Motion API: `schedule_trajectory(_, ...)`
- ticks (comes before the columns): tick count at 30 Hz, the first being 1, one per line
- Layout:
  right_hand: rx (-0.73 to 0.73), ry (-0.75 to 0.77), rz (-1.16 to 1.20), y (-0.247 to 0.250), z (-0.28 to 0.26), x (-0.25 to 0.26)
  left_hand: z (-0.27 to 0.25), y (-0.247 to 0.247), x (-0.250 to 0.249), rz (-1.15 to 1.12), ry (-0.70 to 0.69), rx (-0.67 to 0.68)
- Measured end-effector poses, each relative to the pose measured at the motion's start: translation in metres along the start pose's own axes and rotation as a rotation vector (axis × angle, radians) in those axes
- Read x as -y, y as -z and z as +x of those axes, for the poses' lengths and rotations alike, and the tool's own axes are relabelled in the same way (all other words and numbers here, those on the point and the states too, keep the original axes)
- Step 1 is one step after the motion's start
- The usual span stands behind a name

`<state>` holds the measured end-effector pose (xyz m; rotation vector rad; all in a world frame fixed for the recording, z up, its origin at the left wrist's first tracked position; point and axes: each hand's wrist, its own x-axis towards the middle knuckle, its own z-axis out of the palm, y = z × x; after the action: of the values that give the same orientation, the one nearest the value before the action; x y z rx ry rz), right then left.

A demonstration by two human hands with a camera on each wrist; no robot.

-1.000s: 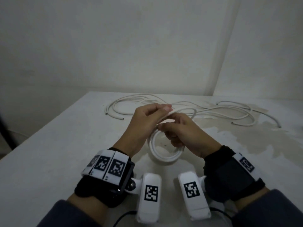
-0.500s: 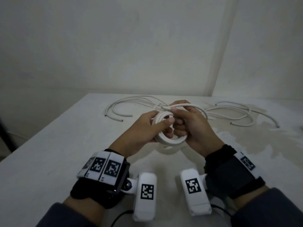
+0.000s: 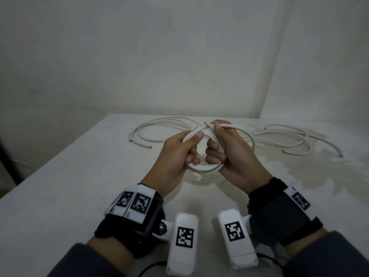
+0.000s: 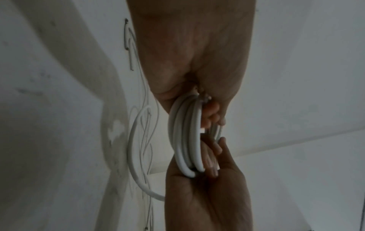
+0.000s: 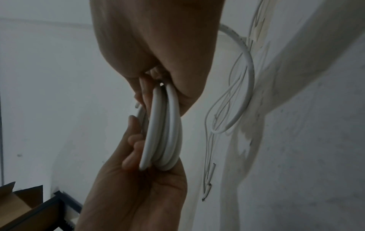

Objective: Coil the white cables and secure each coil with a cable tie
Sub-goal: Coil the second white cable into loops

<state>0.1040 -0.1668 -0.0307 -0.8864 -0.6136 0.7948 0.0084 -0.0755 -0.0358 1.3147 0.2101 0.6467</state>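
Note:
A small coil of white cable (image 3: 203,167) is held upright above the table between both hands. My left hand (image 3: 189,145) grips its left side, thumb on top of the turns. My right hand (image 3: 216,149) grips the right side with fingers curled through the ring, and its thumb pins the cable end (image 3: 207,123) at the top. A loose loop of the cable (image 3: 252,142) arcs out to the right of that hand. The coil (image 4: 185,140) shows edge-on in the left wrist view and again (image 5: 164,132) in the right wrist view. No cable tie can be made out.
More white cables lie loose on the white table (image 3: 79,186), one bunch at the back left (image 3: 147,128) and another at the back right (image 3: 289,140). Walls close off the far side. A cardboard box (image 5: 17,203) sits below the table's left edge.
The coil has come up from just above the table and moved farther away. Both hands shifted from pinching its top to gripping its two sides.

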Motion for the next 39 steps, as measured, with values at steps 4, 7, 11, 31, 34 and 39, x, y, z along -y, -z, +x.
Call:
schedule_trajectory(4,0.060,-0.054,0.082,0.000,-0.001,-0.003,0.000,-0.002,-0.005,0.015,0.009,0.021)
schedule_trajectory(7,0.137,-0.133,0.142,0.002,-0.003,-0.003,-0.001,-0.001,-0.007,0.125,-0.008,0.017)
schedule_trajectory(11,0.147,-0.129,0.068,-0.001,-0.005,-0.002,-0.003,-0.004,-0.007,0.185,-0.002,-0.039)
schedule_trajectory(31,-0.374,0.490,-0.744,0.020,-0.003,0.020,0.004,0.015,-0.012,0.227,-0.068,-0.371)
schedule_trajectory(34,-0.313,0.577,-1.031,0.023,-0.002,0.016,0.002,0.012,-0.011,0.331,-0.125,-0.292)
schedule_trajectory(39,-0.313,0.576,-1.231,0.024,-0.001,0.020,0.001,0.012,-0.011,0.395,-0.204,-0.271)
